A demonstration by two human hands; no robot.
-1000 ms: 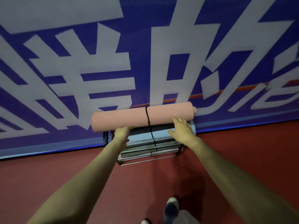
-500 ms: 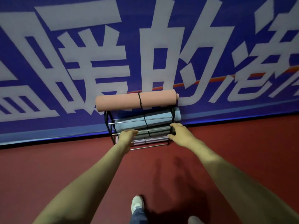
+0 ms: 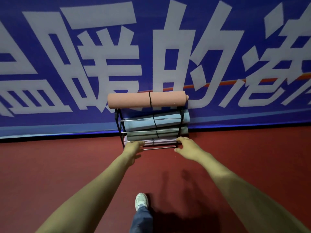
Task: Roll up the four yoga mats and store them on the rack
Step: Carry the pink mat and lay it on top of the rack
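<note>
Rack [image 3: 119, 126], black frame w/ silver rods, stands on the red floor [image 3: 67, 169], right against the blue banner [image 3: 50, 118] w/ big white characters. All 4 mats are rolled & stored on it. Salmon mat [image 3: 129, 100] lies across the top, light-blue mat [image 3: 139, 124] on the tier below, grey-green mat [image 3: 168, 135] under that, lilac mat [image 3: 164, 142] on the lowest tier. Each has a black strap round its mid. Left hand [image 3: 133, 147] reaches to the rack's btm-left corner, fingers loose & spread, gripping nothing; can't tell if it touches the rod. Right hand [image 3: 189, 148] is at the btm-right corner, fingers out straight, tips just by the post, nothing held either. Nearer the person, one white shoe [image 3: 141, 200] & a jeans leg [image 3: 142, 219] show over the floor, w/ arm shadows beside them.
</note>
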